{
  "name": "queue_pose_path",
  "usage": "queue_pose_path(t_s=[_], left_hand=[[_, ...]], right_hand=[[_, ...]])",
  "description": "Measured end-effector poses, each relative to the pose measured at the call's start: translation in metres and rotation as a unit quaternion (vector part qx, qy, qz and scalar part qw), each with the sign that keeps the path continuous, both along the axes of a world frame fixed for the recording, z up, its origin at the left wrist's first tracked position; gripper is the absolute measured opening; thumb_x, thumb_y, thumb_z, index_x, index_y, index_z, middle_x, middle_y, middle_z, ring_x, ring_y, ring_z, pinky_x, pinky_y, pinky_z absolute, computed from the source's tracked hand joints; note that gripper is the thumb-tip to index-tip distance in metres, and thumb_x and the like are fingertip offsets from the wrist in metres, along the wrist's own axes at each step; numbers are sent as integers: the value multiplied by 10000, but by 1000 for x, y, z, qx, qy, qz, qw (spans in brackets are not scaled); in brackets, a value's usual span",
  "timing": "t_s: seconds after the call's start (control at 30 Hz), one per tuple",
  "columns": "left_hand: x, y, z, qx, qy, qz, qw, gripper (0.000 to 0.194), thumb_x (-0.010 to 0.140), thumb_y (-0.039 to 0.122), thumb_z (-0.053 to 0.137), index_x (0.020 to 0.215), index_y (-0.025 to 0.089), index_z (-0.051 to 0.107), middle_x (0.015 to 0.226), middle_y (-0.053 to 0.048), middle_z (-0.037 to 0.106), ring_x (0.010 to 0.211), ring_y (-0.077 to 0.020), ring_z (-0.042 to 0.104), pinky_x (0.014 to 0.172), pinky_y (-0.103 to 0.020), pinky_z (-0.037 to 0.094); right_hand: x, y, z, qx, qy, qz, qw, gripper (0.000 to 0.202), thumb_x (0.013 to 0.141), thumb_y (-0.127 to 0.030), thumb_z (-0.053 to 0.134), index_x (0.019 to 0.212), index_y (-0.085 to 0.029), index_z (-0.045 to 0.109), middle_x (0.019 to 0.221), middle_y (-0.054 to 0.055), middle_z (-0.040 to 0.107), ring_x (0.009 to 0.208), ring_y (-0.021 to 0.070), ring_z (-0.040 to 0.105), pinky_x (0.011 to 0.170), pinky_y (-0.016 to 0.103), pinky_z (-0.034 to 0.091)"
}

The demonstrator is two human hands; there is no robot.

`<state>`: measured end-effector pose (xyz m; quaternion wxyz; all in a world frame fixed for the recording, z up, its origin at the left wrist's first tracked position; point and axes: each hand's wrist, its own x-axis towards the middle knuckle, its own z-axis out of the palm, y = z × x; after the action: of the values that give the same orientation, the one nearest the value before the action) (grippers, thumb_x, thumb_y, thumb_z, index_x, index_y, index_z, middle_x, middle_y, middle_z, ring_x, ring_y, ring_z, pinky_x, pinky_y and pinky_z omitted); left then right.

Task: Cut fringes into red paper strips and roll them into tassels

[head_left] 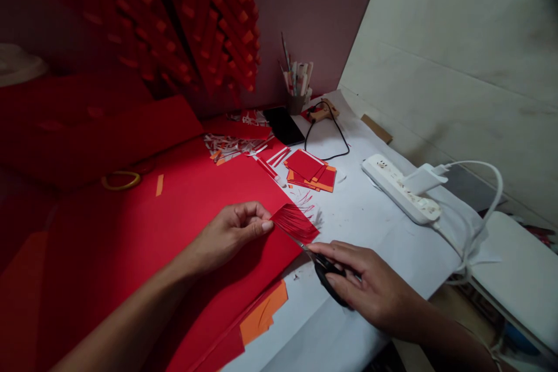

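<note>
Between thumb and fingers, my left hand [238,229] pinches the corner of a small red paper piece [293,222] whose far side is cut into thin fringes. My right hand [364,282] grips black-handled scissors [326,279], their blades lying along the near edge of that piece. Beneath both is a large red sheet [187,221]. Just beyond the fringed piece lies a stack of red and orange paper pieces [308,168]. An orange paper scrap [264,312] sticks out at the red sheet's near edge.
A white power strip [399,189] with a plugged-in charger [425,179] and cable sits at the right. Paper shreds [235,144], a black phone-like slab [284,126], a pen cup [296,102] and a hot-glue-gun-like tool [325,110] stand behind. Yellow scissor handles [122,181] show at left.
</note>
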<state>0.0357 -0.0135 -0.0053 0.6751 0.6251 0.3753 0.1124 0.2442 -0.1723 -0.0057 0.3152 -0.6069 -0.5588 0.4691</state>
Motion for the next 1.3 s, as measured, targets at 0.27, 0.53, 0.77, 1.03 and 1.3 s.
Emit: queue_pose_path(t_s=[0.27,0.53,0.77,1.03,1.3], left_hand=[[0,1,0,-10,-2,-5,1000,316,807,474,674,783,171,589,621,67,445,529,-84,317,508,-214,221],[-2,2,-1,-28,-8,-15,999,315,830,473,656,824,166,587,652,60,471,546,-87,339,532,-214,249],[-3,2,-2,-25,2,-22,999,341,822,497,652,824,165,575,646,65,454,548,-87,324,530,-215,239],[-1,2,0,-22,3,-21,1000,336,826,486,646,819,160,567,634,68,440,543,-81,302,513,-217,222],[-2,2,-1,-12,5,-30,999,322,835,478,643,816,164,577,629,67,435,544,-83,300,507,-215,226]], right_hand=[[2,-2,-2,6,-9,7,1000,458,872,-126,548,1309,-231,637,1063,94,711,954,254,654,865,432,529],[2,-2,-2,9,-2,10,1000,462,895,-125,535,1339,-224,613,1066,97,701,975,252,643,892,439,509],[4,-1,-3,15,6,18,1000,460,908,-142,526,1357,-211,595,1064,99,691,966,247,635,889,439,501],[4,-1,-4,9,10,19,1000,451,907,-144,523,1346,-208,605,1064,94,695,968,244,638,872,419,503],[5,-1,0,-35,37,6,999,429,883,-159,539,1294,-195,655,1061,110,708,1074,283,621,868,411,519]])
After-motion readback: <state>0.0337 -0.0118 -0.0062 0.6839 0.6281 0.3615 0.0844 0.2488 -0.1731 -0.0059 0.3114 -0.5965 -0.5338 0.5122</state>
